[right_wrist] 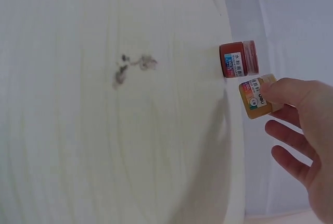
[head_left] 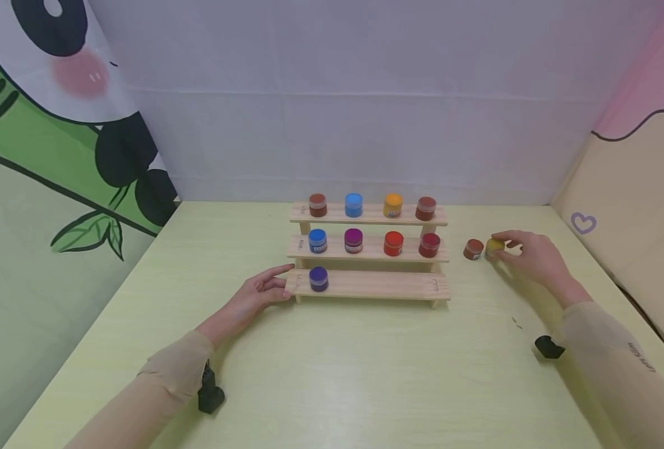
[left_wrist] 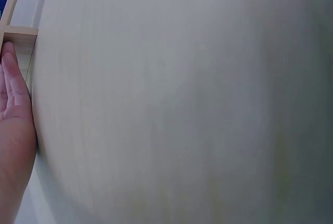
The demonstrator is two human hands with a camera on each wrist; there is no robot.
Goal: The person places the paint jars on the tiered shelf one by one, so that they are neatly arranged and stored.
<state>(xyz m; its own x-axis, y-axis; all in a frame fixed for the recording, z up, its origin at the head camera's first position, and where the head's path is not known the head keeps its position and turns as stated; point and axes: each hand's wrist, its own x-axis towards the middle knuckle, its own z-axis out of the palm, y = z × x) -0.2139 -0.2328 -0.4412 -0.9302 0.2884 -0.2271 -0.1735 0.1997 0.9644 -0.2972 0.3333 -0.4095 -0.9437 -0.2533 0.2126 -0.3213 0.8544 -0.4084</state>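
My right hand (head_left: pixel 534 259) pinches a small yellow paint jar (right_wrist: pixel 255 98) between thumb and fingers, the other fingers spread loosely. Close beside it a reddish-brown paint jar (head_left: pixel 474 249) stands on the table. My left hand (head_left: pixel 255 292) touches the left end of a three-tier wooden rack (head_left: pixel 376 285), its fingers fairly straight; in the left wrist view the fingertips meet the rack's side. A dark violet jar (head_left: pixel 318 279) stands at the left of the lowest tier. Blue (head_left: pixel 317 241), purple (head_left: pixel 353 241), red (head_left: pixel 393 244) and dark red (head_left: pixel 429 246) jars line the middle tier.
The top tier bears brown (head_left: pixel 317 206), light blue (head_left: pixel 353 206), orange-yellow (head_left: pixel 393 206) and another brown jar (head_left: pixel 426 209). The pale wooden table (head_left: pixel 365 368) meets a cloth backdrop (head_left: pixel 365 143) behind the rack. Small dark marks (right_wrist: pixel 136 65) show on the tabletop.
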